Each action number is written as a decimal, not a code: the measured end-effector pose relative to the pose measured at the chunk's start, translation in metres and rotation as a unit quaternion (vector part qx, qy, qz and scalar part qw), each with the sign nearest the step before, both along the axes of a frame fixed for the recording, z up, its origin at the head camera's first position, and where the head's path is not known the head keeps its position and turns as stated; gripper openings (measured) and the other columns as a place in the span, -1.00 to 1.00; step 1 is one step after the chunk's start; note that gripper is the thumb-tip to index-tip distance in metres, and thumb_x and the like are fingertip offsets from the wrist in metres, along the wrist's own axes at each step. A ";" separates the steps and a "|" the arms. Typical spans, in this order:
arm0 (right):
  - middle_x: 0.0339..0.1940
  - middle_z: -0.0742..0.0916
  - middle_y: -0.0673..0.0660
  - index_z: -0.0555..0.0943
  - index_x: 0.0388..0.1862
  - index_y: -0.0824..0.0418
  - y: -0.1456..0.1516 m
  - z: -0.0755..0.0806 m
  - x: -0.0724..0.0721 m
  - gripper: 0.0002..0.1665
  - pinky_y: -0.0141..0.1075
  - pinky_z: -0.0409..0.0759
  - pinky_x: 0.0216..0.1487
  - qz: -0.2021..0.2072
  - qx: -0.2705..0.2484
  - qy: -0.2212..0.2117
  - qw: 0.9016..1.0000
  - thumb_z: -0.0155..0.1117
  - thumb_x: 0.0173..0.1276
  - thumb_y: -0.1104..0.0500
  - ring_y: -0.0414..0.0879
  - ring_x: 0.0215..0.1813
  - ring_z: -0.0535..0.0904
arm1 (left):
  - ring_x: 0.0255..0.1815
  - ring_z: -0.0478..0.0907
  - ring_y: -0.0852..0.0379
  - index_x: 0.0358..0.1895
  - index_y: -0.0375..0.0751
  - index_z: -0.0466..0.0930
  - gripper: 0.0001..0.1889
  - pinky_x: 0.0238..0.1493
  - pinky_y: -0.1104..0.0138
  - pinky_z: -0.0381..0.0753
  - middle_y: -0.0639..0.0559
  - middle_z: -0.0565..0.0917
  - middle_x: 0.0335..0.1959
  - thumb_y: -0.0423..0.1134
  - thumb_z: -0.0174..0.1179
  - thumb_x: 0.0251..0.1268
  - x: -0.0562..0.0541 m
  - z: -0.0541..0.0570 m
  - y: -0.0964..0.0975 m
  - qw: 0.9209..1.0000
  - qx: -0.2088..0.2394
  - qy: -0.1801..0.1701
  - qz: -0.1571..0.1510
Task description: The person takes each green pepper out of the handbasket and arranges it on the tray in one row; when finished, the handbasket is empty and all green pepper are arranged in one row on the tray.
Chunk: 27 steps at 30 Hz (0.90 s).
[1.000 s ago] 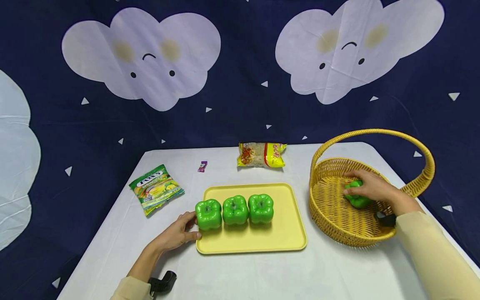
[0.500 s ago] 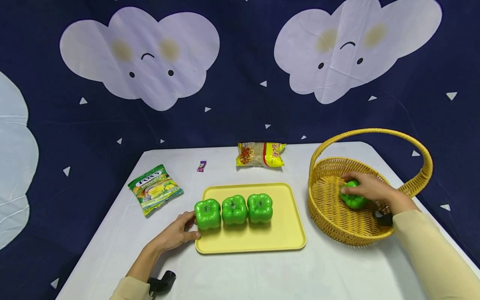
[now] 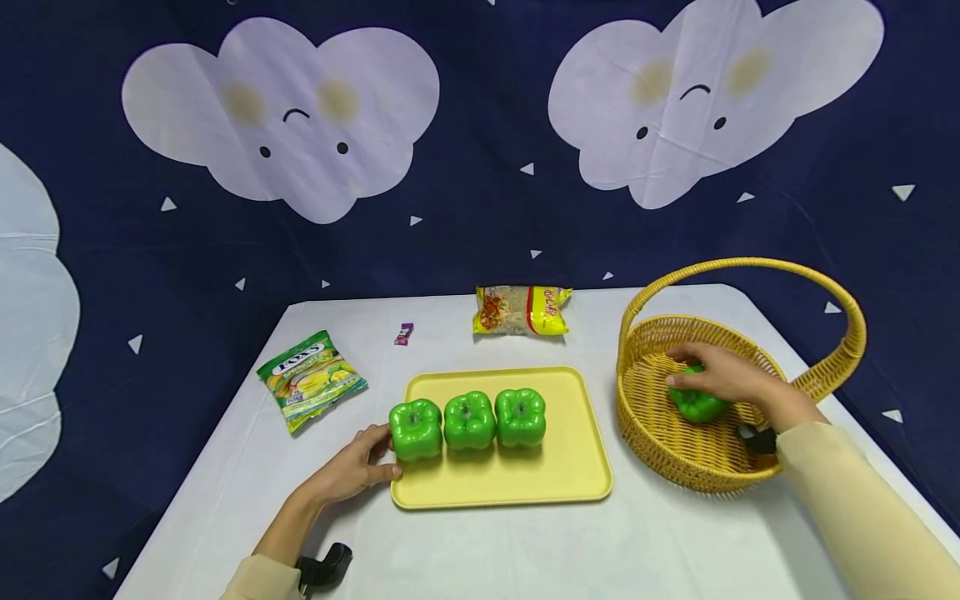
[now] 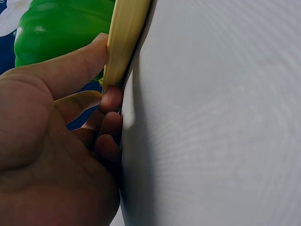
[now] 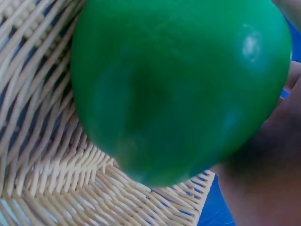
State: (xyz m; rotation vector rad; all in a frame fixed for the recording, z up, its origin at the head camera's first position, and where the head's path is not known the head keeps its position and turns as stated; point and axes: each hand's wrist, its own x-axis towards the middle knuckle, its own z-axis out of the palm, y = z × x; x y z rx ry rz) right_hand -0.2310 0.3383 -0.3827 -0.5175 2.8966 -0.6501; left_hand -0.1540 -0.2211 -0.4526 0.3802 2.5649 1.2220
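Observation:
My left hand (image 3: 351,469) is at the left edge of a yellow tray (image 3: 570,467). In the left wrist view its thumb and curled fingers pinch the tray's rim (image 4: 124,44). Three green bell peppers stand in a row on the tray: a left one (image 3: 416,431), a middle one (image 3: 470,421) and a right one (image 3: 521,418). Inside a wicker basket (image 3: 647,442), my right hand (image 3: 723,372) grips another green bell pepper (image 3: 697,407) from above. That bell pepper (image 5: 174,94) fills much of the right wrist view and hides most of the fingers.
A tall handle (image 3: 750,263) arches over the basket at the right. A green candy bag (image 3: 311,379) lies left of the tray, with a small purple wrapped sweet (image 3: 404,333) behind it. A yellow food packet (image 3: 521,310) lies near the white table's (image 3: 570,550) back edge.
My right hand has moved a little to the left inside the basket, and the bell pepper has shifted with it. My left hand stays at the tray's edge.

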 end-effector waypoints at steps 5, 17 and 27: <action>0.18 0.55 0.37 0.42 0.24 0.37 0.004 0.003 0.004 -0.24 0.14 0.38 0.12 0.012 -0.009 0.006 1.000 0.32 0.21 -0.09 0.30 0.19 0.44 | -0.10 0.24 0.07 0.21 -0.22 0.38 -0.39 -0.06 0.33 0.27 -0.05 0.41 -0.16 -0.18 0.34 0.04 0.000 -0.001 -0.001 1.000 -0.002 0.012 -0.008; -0.04 0.59 0.25 0.41 0.22 0.34 0.006 0.012 0.016 -0.07 -0.22 0.38 -0.19 0.045 0.050 0.005 0.998 0.48 -0.04 -0.14 -0.03 -0.13 0.46 | -0.09 0.23 0.05 0.23 -0.25 0.37 -0.36 -0.06 0.31 0.26 -0.07 0.42 -0.14 -0.18 0.35 0.04 0.001 0.002 -0.001 1.000 0.012 0.013 -0.009; -0.05 0.57 0.23 0.37 0.24 0.30 0.010 0.008 0.016 -0.04 -0.22 0.35 -0.22 0.038 0.060 -0.005 0.997 0.50 -0.09 -0.10 -0.04 -0.16 0.45 | -0.11 0.22 0.06 0.17 -0.23 0.40 -0.42 -0.10 0.32 0.24 -0.08 0.41 -0.15 -0.20 0.35 0.03 0.001 0.002 0.000 1.000 0.021 0.012 -0.010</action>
